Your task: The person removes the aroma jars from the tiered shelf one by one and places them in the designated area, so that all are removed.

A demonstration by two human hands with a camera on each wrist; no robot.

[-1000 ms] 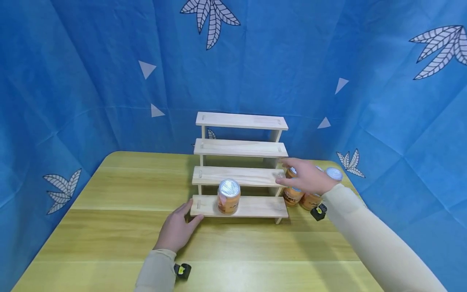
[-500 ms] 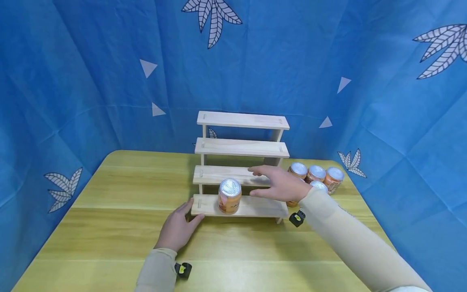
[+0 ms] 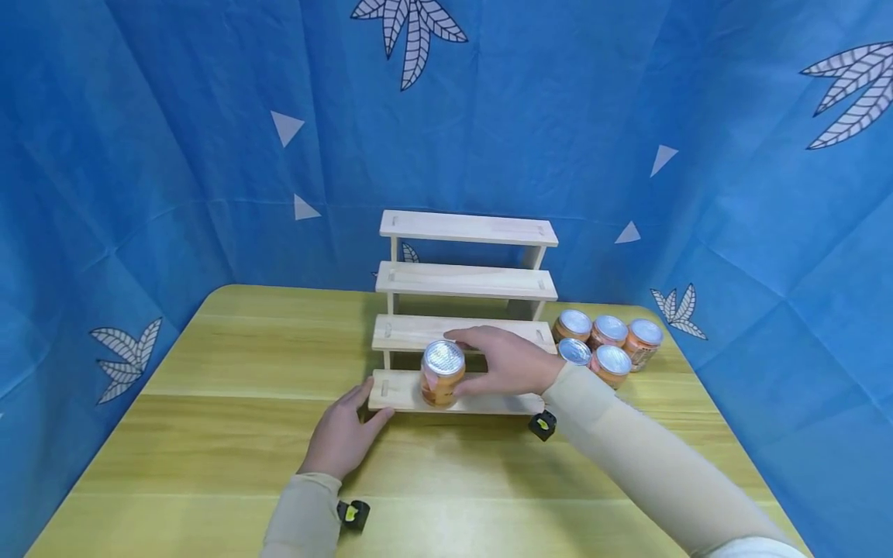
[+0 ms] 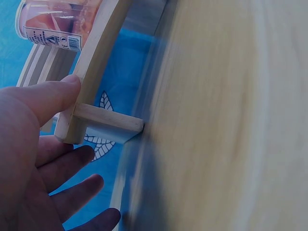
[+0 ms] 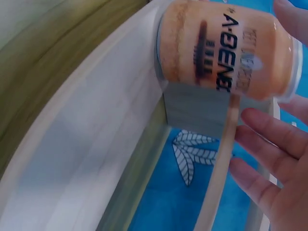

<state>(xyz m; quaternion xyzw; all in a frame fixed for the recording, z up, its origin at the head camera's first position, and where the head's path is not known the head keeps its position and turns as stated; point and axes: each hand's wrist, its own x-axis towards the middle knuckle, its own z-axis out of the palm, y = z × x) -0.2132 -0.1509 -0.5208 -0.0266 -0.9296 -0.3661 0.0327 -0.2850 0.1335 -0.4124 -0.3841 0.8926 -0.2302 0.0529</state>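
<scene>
A stepped wooden display shelf (image 3: 467, 329) stands on the table, its tiers rising toward the back. On its lowest tier is an upright can (image 3: 442, 380) with a silver lid and orange contents; the right wrist view shows dark "A-BENE" lettering on the can (image 5: 221, 50). My left hand (image 3: 342, 438) holds the left end of the lowest board, thumb at the front edge and index finger round the end. My right hand (image 3: 512, 360) is at the can's right side, thumb in front and index finger behind near the lid, the other fingers spread.
Several similar cans (image 3: 609, 332) stand grouped on the table (image 3: 209, 434), right of the shelf. Blue cloth (image 3: 209, 139) with leaf patterns hangs behind and along both sides. My right forearm reaches over the table's right part.
My right hand has moved left from above the grouped cans, across the shelf, to the can on the lowest tier. The left hand has stayed on the board's end.
</scene>
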